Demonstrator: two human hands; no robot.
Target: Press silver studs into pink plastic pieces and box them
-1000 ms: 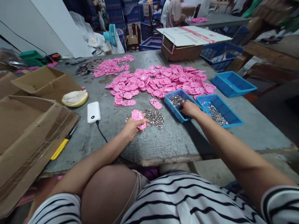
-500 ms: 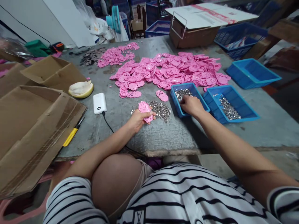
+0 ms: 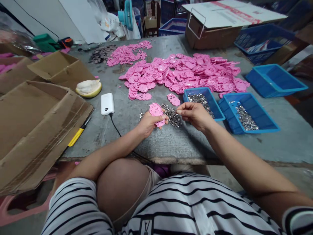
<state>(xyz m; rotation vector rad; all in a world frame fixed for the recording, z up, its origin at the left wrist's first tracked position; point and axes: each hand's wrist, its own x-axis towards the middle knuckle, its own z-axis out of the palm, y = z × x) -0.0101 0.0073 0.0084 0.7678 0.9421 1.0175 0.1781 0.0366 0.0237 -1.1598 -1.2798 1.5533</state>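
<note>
Table (image 3: 171, 147) edge: left hand (image 3: 148, 123) grips, right (image 3: 195, 115) perhaps pinches.

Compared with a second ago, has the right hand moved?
Yes. The right hand has left the near blue tray and come left, now beside the pink piece held in the left hand.

Whether the pinched fingertips of the right hand (image 3: 194, 115) hold anything: too small to tell. The left hand (image 3: 148, 123) covers part of the pink piece (image 3: 156, 110). The carton (image 3: 31, 130) is cut off at the left edge.
</note>
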